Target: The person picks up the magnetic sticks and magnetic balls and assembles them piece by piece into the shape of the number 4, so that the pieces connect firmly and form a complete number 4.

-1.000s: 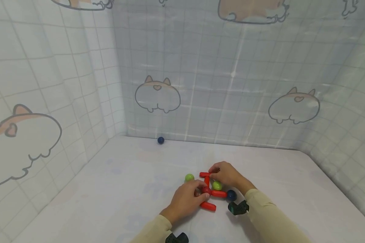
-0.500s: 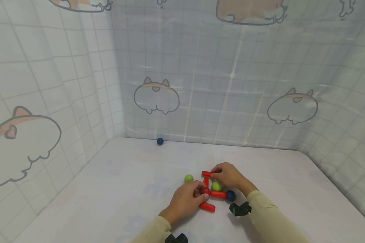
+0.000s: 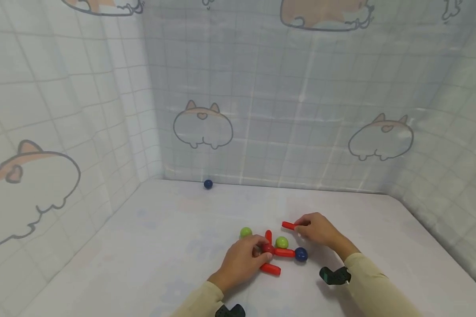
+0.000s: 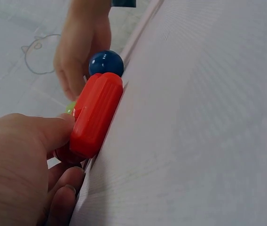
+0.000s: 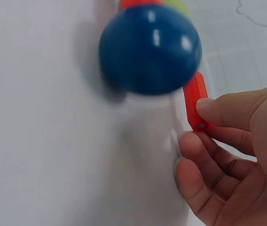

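My left hand pinches a red ball between thumb and fingers. One red rod runs from that ball to a dark blue ball; another red rod points away from it toward the back. A further red rod lies on the near side, beside my left thumb, and looks large in the left wrist view. Out to the right, my right hand pinches a loose red rod by one end, its holed end facing the camera in the right wrist view.
A green ball sits in the angle between two rods. Past my left fingers is another green ball, partly hidden. A second dark blue ball lies at the table's back edge. Patterned curtains enclose the white table.
My right hand has drawn the loose red rod off to the right, away from the far end of the back-pointing rod. The left hand keeps its hold on the red ball.
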`<act>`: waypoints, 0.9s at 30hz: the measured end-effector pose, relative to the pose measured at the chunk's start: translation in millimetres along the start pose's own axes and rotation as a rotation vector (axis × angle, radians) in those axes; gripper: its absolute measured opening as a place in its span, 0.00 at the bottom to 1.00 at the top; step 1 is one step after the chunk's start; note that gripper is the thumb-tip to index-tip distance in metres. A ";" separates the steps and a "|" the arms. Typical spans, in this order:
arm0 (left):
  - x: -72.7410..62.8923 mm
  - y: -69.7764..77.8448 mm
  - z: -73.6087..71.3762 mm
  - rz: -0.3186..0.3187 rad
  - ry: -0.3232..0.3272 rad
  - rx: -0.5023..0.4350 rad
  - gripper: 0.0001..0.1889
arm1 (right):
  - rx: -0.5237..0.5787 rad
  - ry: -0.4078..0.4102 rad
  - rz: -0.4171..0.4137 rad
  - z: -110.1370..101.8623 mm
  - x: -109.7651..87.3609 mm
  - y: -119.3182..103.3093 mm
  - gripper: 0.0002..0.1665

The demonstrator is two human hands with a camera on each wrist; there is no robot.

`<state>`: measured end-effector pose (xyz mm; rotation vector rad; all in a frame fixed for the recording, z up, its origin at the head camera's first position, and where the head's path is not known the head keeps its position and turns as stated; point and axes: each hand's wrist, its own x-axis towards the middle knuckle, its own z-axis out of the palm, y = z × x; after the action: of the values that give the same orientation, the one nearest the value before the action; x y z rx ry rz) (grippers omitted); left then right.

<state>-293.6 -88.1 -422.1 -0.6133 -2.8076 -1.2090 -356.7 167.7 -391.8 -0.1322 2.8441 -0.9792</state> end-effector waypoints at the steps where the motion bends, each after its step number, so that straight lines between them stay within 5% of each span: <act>1: -0.3 -0.1 -0.1 -0.004 0.001 0.001 0.18 | 0.002 -0.005 0.006 -1.7 -1.5 2.6 0.13; 27: -1.3 -1.0 2.1 -0.010 0.018 0.004 0.19 | 0.032 0.045 0.039 -7.5 -13.0 17.9 0.14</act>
<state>-292.4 -87.7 -424.5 -0.5854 -2.8010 -1.2047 -345.6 187.9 -395.8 -0.0522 2.8580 -1.0319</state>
